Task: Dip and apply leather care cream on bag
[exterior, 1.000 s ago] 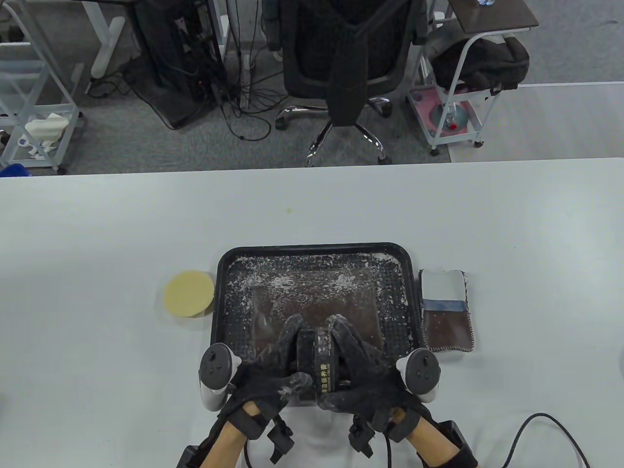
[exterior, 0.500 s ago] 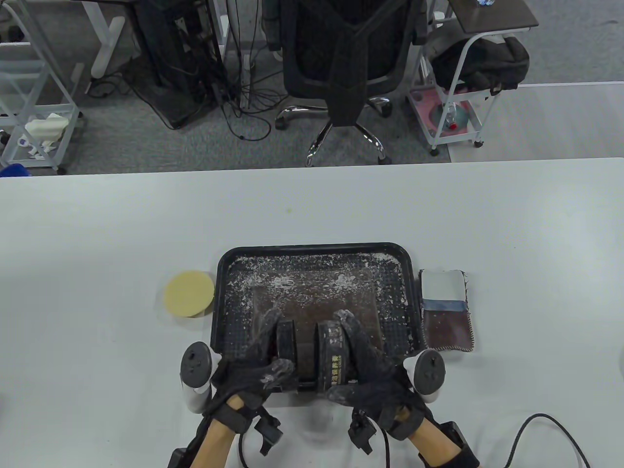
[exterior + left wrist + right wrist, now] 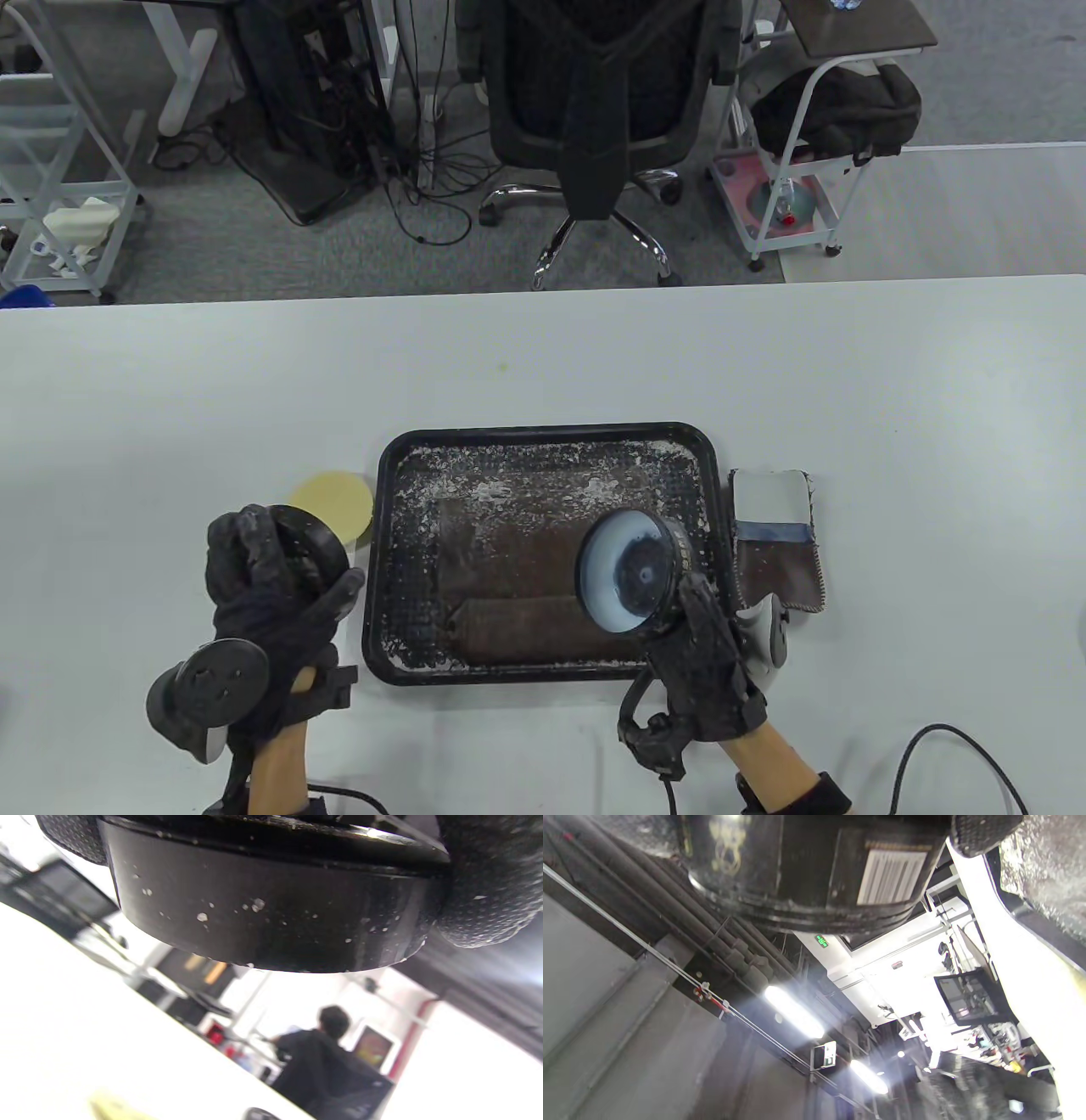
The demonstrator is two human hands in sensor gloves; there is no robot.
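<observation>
My right hand grips the open black cream jar above the right part of the black tray; pale cream shows inside it. The jar's side fills the top of the right wrist view. My left hand holds the black lid over the table left of the tray; the lid fills the left wrist view. A brown leather bag lies in the tray, its near edge rolled up. A round yellow sponge lies just beyond the lid.
White powdery flecks cover the tray floor. A folded cloth, white and brown, lies right of the tray. A black cable runs at the near right. An office chair and carts stand beyond the table's far edge.
The lid came off the jar. My left hand carried the lid left, off the tray. My right hand tipped the jar so that its open mouth shows and moved it right.
</observation>
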